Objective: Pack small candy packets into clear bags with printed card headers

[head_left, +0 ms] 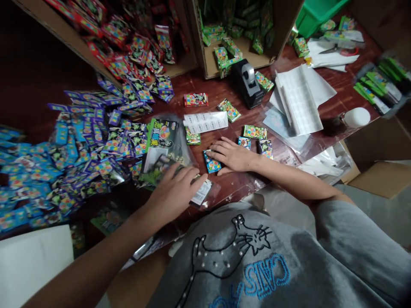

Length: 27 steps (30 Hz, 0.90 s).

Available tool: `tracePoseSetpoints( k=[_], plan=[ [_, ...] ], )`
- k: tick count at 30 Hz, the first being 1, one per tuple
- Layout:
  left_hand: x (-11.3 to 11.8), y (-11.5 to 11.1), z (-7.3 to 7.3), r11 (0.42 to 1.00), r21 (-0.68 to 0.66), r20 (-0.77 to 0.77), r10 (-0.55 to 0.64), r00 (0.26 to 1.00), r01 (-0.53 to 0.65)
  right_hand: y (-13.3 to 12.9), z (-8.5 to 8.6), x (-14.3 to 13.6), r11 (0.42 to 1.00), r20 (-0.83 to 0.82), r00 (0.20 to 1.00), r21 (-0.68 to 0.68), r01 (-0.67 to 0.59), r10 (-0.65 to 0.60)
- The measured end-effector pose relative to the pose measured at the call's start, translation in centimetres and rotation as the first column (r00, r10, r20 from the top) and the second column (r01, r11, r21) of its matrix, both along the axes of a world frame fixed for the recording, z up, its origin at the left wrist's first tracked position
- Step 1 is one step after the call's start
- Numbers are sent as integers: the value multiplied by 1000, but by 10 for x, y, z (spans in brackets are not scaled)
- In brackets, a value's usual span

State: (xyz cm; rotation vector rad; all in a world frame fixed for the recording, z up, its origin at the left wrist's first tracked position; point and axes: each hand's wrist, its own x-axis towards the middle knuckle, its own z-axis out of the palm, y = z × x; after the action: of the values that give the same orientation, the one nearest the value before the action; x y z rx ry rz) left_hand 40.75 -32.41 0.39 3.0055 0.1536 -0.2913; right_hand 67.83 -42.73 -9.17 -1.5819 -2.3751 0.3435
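My left hand (175, 192) lies with its fingers apart over a clear plastic pouch with a green and black printed card (162, 134) and a small white label (201, 192). To its right, my right hand (233, 156) rests palm down, fingers spread, partly covering a blue candy packet (212, 162). Close to the right wrist are a purple packet (265, 149), another blue packet (244, 142) and a green packet (255, 131). Beyond the hands, a white sticker sheet (205, 122) partly covers a green packet (193, 137).
Purple packets (109, 141) and blue packets (28, 171) are heaped at the left. Behind stand cartons of red packets (128, 38) and green packets (237, 25). A black tape dispenser (247, 83), paper sheets (298, 100) and a white-capped bottle (356, 117) are at the right.
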Motion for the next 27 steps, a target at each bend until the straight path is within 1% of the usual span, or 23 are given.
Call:
tracePoseSetpoints(
  k=[2, 4, 6, 7, 8, 10, 11, 12, 13, 15, 16, 17, 18, 20, 22, 23, 24, 26, 27],
  plan=[
    [-6, -9, 4, 988, 79, -11, 136, 991, -135, -5, 1, -6, 1000, 5, 1000, 13, -3, 3],
    [-17, -13, 2, 958, 145, -28, 254, 967, -248, -8, 8, -5, 998, 0, 999, 38, -43, 43],
    [-24, -7, -3, 947, 135, -42, 300, 953, -292, 0, 22, 5, 994, -8, 998, 82, -68, 69],
    [-24, 0, -5, 949, 104, -36, 301, 953, -296, 10, 31, 14, 993, -16, 998, 109, -52, 54],
    [-20, 8, -6, 952, 70, -16, 299, 954, -297, 25, 40, 24, 991, -23, 1000, 135, -10, 13],
    [-1, 24, -5, 960, 25, 37, 278, 960, -279, 69, 59, 47, 980, -26, 992, 155, 123, -120],
    [13, 30, -3, 967, 14, 55, 253, 966, -254, 96, 66, 57, 972, -2, 981, 134, 194, -196],
    [30, 33, -1, 975, 4, 63, 221, 973, -222, 123, 72, 65, 962, 45, 964, 91, 257, -262],
    [47, 32, 0, 983, -14, 58, 186, 981, -185, 149, 76, 70, 955, 108, 949, 21, 297, -297],
    [80, 23, -1, 991, -57, 29, 126, 992, -124, 192, 81, 73, 924, 241, 916, -134, 357, -319],
    [93, 16, -4, 992, -71, 13, 108, 994, -107, 208, 83, 72, 907, 295, 904, -196, 373, -309],
    [103, 9, -8, 993, -72, -3, 97, 995, -97, 218, 85, 70, 891, 333, 894, -239, 386, -298],
    [108, 2, -13, 994, -63, -19, 90, 996, -91, 223, 87, 69, 885, 349, 890, -253, 392, -294],
    [107, -6, -21, 996, -44, -48, 81, 996, -83, 217, 95, 72, 905, 299, 904, -203, 373, -306],
    [92, -7, -26, 994, -57, -61, 86, 994, -90, 193, 107, 81, 944, 172, 941, -107, 313, -293],
    [82, -6, -27, 993, -78, -57, 90, 994, -94, 177, 113, 87, 963, 97, 963, -73, 258, -250],
    [71, -4, -27, 990, -106, -48, 90, 995, -95, 158, 119, 92, 981, 26, 983, -65, 184, -183],
    [53, 2, -27, 981, -170, -15, 94, 995, -96, 120, 122, 95, 991, -101, 995, -135, 8, -22],
    [48, 5, -26, 974, -202, 10, 108, 994, -104, 102, 120, 91, 978, -157, 987, -196, -70, 39]
  ],
)
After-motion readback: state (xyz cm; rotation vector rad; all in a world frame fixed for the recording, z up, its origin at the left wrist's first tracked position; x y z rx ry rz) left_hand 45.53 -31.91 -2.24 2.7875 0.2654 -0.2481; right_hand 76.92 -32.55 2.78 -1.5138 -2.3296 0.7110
